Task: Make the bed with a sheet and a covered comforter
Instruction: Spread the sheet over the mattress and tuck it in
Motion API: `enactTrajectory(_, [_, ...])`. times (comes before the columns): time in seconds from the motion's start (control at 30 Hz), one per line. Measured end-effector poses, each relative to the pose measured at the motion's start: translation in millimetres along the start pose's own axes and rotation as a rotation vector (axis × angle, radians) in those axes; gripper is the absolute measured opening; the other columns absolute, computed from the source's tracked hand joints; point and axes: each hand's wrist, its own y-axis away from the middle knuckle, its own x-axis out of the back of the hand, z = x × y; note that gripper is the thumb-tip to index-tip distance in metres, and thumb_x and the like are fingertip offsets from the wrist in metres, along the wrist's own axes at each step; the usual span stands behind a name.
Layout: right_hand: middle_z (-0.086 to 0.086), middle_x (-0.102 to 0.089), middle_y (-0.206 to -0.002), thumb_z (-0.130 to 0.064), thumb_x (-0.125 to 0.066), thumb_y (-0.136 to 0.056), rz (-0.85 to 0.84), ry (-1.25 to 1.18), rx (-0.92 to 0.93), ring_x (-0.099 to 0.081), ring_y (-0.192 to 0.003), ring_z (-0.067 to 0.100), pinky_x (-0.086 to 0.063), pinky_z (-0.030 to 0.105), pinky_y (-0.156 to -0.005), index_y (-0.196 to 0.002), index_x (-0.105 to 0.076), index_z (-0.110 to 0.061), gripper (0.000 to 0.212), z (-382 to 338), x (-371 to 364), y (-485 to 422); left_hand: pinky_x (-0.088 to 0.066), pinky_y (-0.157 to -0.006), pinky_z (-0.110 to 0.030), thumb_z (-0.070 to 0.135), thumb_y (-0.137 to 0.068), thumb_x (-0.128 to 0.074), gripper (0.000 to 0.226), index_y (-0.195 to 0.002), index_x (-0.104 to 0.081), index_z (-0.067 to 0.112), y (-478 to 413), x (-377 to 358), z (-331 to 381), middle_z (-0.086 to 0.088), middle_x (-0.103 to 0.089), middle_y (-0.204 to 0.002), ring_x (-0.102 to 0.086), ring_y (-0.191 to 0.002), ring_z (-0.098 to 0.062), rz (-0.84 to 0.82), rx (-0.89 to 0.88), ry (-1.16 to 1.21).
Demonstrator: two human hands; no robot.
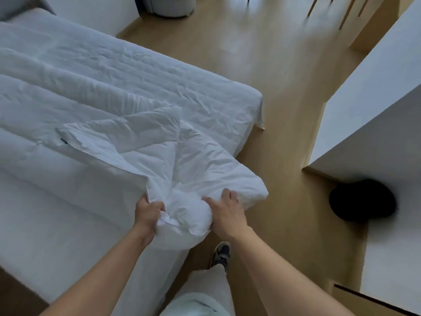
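Note:
A bed [248,133] fills the left of the view, spread with a wrinkled white sheet [159,76]. A white comforter [141,142] lies folded and bunched over the bed's near corner, its end hanging past the edge. My left hand [148,215] grips a bunched fold of the comforter at that corner. Just to the right, my right hand [225,213] grips the same bunch, fingers curled into the fabric. A small dark tag [64,141] shows on the comforter's left fold.
Wooden floor [284,110] runs along the bed's right side. A white cabinet [376,99] stands at the right with a round black object [362,201] beside its base. My foot in a dark shoe [221,254] stands by the bed corner. Wooden chair legs [346,12] show far back.

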Motion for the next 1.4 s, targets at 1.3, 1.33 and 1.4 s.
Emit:
enactTrajectory(1.3, [0.009,-0.058,-0.136,-0.032,-0.057,-0.097,-0.106,-0.534,0.419,-0.055,-0.122,0.034,-0.045,0.037,-0.092,-0.156,-0.024,-0.028,0.068,54,176,-131,-0.054,-0.097,-0.044,0.042,-0.056,-0.081,0.058,-0.103,-0.066,0.011,109,-88,84,-0.002,-0.062,-0.122,-0.064,-0.109,-0.023,0.247,-0.105,-0.137])
enactTrajectory(1.33, [0.007,-0.056,-0.139,-0.032,-0.059,-0.095,-0.162,-0.520,0.447,-0.054,-0.125,0.032,-0.044,0.036,-0.095,-0.156,-0.026,-0.027,0.069,40,173,-133,-0.053,-0.098,-0.040,0.042,-0.061,-0.084,0.050,-0.095,-0.065,0.011,104,-89,87,-0.001,-0.062,-0.120,-0.064,-0.109,-0.020,0.176,-0.108,-0.114])
enactTrajectory(1.4, [0.006,-0.059,-0.134,-0.036,-0.064,-0.090,-0.268,-0.501,0.455,-0.056,-0.121,0.029,-0.048,0.038,-0.098,-0.149,-0.039,-0.025,0.065,13,166,-138,-0.048,-0.091,-0.031,0.039,-0.076,-0.079,0.035,-0.085,-0.062,0.010,90,-87,93,-0.005,-0.062,-0.105,-0.063,-0.098,-0.019,0.071,-0.112,-0.048])
